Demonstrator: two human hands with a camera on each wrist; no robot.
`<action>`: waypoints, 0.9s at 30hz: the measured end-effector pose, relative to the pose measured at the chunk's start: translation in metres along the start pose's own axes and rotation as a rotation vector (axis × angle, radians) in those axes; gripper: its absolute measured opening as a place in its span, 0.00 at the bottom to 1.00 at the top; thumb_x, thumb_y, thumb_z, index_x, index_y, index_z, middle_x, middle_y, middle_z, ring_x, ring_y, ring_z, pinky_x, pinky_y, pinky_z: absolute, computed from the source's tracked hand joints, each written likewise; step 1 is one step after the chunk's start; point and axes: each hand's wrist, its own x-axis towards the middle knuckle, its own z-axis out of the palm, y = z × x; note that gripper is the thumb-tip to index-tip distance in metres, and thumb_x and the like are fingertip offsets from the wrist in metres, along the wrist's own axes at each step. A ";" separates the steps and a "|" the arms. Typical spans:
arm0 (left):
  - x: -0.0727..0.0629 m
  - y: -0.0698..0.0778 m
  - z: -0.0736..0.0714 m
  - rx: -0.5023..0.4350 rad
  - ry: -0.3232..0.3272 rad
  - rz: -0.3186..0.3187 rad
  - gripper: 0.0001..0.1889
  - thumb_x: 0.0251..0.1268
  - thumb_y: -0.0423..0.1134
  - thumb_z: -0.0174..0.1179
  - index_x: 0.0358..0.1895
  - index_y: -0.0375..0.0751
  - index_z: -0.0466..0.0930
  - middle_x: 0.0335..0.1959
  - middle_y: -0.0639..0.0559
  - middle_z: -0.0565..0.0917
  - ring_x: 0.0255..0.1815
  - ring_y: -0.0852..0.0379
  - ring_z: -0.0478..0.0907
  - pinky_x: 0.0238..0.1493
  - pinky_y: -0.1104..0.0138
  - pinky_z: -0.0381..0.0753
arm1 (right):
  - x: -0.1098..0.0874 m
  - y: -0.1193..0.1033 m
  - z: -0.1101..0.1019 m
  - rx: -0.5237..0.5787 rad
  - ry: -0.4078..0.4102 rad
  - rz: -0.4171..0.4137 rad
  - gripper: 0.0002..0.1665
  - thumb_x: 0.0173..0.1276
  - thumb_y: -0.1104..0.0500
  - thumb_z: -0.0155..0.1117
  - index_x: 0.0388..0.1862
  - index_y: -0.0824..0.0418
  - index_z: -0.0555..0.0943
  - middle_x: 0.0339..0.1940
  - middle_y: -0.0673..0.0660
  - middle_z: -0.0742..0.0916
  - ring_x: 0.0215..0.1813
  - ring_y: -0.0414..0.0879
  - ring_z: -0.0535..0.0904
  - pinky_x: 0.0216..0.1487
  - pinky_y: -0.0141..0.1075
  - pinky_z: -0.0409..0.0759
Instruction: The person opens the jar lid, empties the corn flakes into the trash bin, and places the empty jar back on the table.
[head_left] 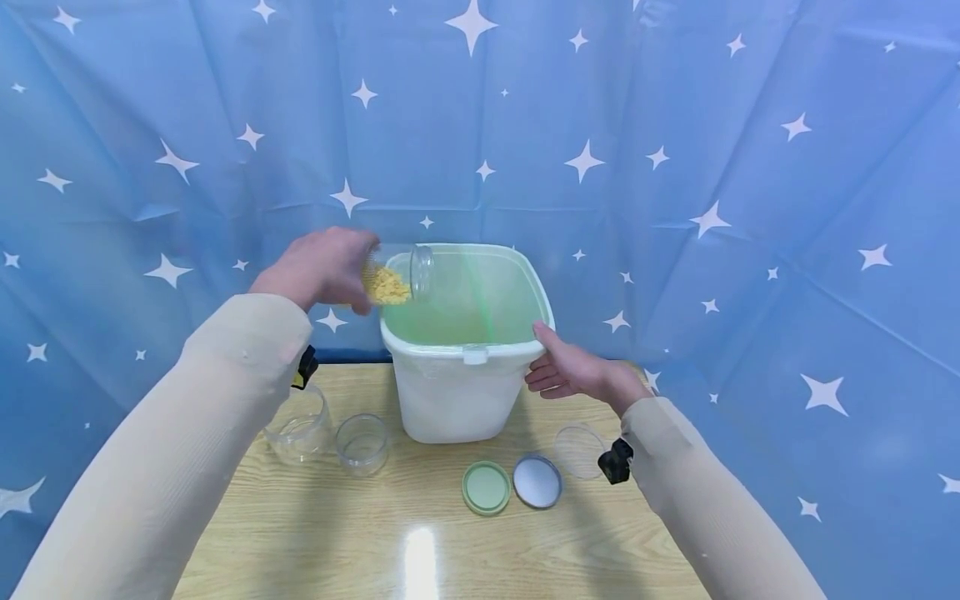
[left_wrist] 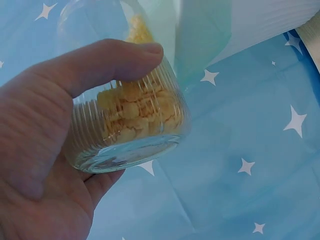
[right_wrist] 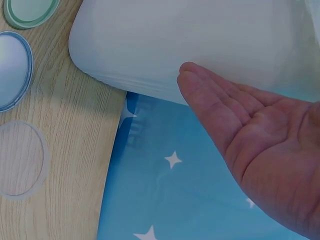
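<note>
My left hand (head_left: 322, 262) grips a clear ribbed glass jar (left_wrist: 130, 107) around its side. The jar lies tipped nearly sideways, its mouth over the left part of a white bin (head_left: 457, 392). Yellow flakes (head_left: 390, 287) rest along the jar's lower side and near its base. Pale green shows inside the bin, whose bottom is not clearly visible. At the bin's right side is my right hand (head_left: 570, 367), its thumb at the rim and its straight fingers along the outer wall. In the right wrist view those fingers (right_wrist: 210, 100) overlap the white wall.
Two clear empty containers, a larger one (head_left: 300, 425) and a smaller one (head_left: 362, 446), stand left on the wooden table (head_left: 375, 533). In front of the bin lie a green lid (head_left: 486, 487), a dark-rimmed lid (head_left: 537, 482) and a clear lid (head_left: 580, 451). A blue starred curtain (head_left: 675, 183) hangs behind.
</note>
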 end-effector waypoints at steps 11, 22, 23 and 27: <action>0.000 0.010 -0.007 -0.004 -0.034 -0.002 0.34 0.39 0.35 0.73 0.56 0.45 0.71 0.45 0.47 0.79 0.43 0.47 0.74 0.38 0.57 0.77 | -0.001 -0.001 0.000 0.011 0.029 0.004 0.58 0.70 0.24 0.20 0.70 0.73 0.62 0.68 0.73 0.73 0.69 0.64 0.71 0.70 0.50 0.71; 0.000 0.014 -0.011 -0.015 -0.085 -0.024 0.41 0.38 0.35 0.74 0.63 0.46 0.68 0.51 0.45 0.79 0.46 0.45 0.74 0.37 0.57 0.79 | -0.002 -0.002 0.001 0.011 0.021 0.004 0.57 0.71 0.26 0.20 0.70 0.75 0.61 0.68 0.75 0.71 0.70 0.65 0.70 0.70 0.51 0.71; 0.001 0.015 -0.011 -0.017 -0.087 -0.025 0.42 0.38 0.35 0.74 0.65 0.45 0.66 0.52 0.45 0.78 0.47 0.45 0.74 0.38 0.57 0.79 | -0.003 -0.002 0.001 0.011 0.022 0.005 0.57 0.71 0.26 0.20 0.70 0.75 0.61 0.68 0.75 0.71 0.70 0.65 0.70 0.70 0.51 0.71; 0.001 0.016 -0.012 -0.028 -0.087 -0.030 0.45 0.39 0.35 0.74 0.67 0.45 0.63 0.53 0.45 0.78 0.48 0.45 0.75 0.41 0.55 0.79 | -0.002 -0.001 0.001 0.013 0.022 0.010 0.58 0.71 0.26 0.19 0.70 0.75 0.60 0.69 0.75 0.71 0.70 0.65 0.70 0.70 0.51 0.70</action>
